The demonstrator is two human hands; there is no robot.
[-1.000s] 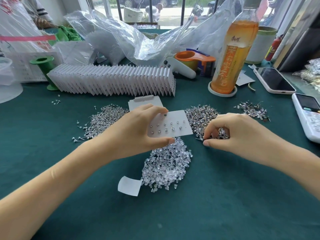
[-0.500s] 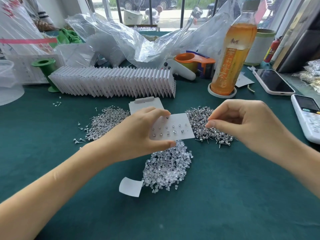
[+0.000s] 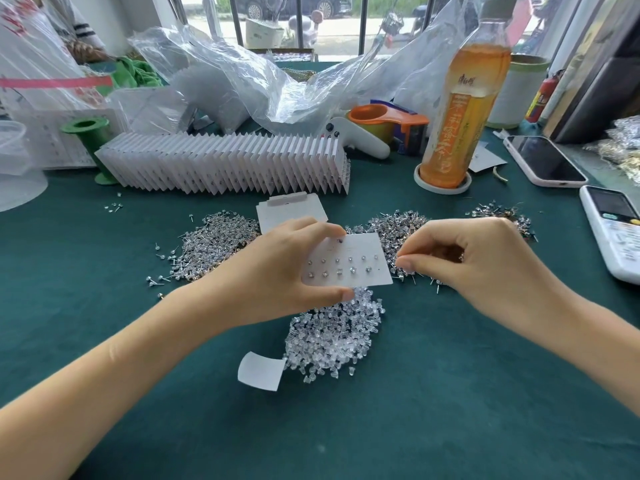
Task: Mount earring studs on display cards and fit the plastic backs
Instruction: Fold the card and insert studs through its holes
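Observation:
My left hand point(image 3: 277, 271) pinches a white display card point(image 3: 356, 268) between thumb and fingers, just above the table. Two rows of small studs sit in the card. My right hand point(image 3: 464, 261) hovers just right of the card's edge with thumb and forefinger pinched together; a stud between them is too small to make out. Beneath the card lies a heap of clear plastic backs point(image 3: 332, 337). Loose stud piles lie to the left point(image 3: 214, 244), behind the card point(image 3: 398, 226) and at the far right point(image 3: 498, 213).
A fanned row of finished cards point(image 3: 225, 164) stands behind, with blank cards point(image 3: 291, 209) in front. An orange drink bottle point(image 3: 460, 109), a tape dispenser point(image 3: 384, 123), a phone point(image 3: 543, 161), a remote point(image 3: 613, 230) and plastic bags point(image 3: 242, 84) surround the green cloth. A paper scrap point(image 3: 259, 370) lies near.
My right hand rose from the stud pile with fingers pinched and moved left toward the card's right edge. My left hand kept holding the card almost still.

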